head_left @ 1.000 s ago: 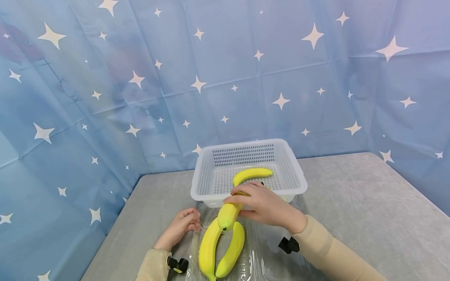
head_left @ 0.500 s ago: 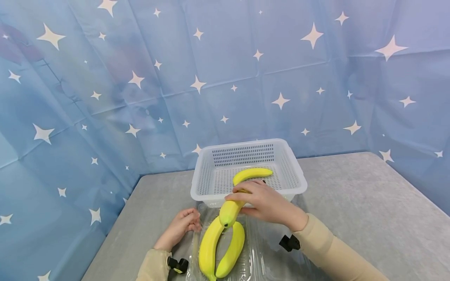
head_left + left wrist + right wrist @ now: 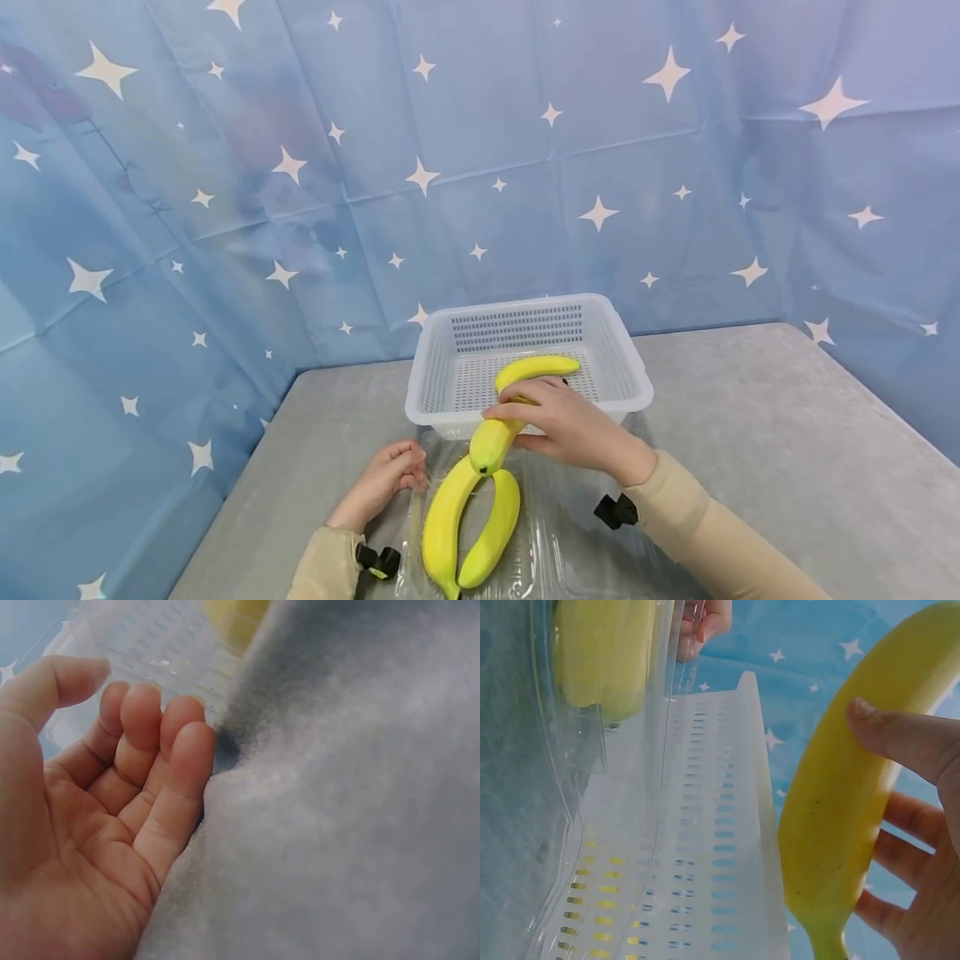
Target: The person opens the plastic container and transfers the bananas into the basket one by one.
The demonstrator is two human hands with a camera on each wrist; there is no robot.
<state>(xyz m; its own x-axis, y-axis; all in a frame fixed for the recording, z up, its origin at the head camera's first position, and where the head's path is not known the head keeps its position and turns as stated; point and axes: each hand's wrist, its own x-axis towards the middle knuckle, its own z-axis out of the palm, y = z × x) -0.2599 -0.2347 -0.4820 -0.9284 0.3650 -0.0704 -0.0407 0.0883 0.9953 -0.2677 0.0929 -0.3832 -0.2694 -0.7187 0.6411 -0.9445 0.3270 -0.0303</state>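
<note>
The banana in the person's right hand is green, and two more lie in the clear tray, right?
Not quite: the banana in the right hand is yellow, as the right wrist view shows. Two more do lie in the clear tray.

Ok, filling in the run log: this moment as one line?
right hand: grips banana above basket rim | left hand: rests by clear tray | tray: two bananas | basket: one banana

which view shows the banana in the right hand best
The right wrist view: the held banana fills the frame, thumb and fingers curled round it. The head view shows that banana small and half covered by the right hand. The left wrist view shows only a yellow blur.
</note>
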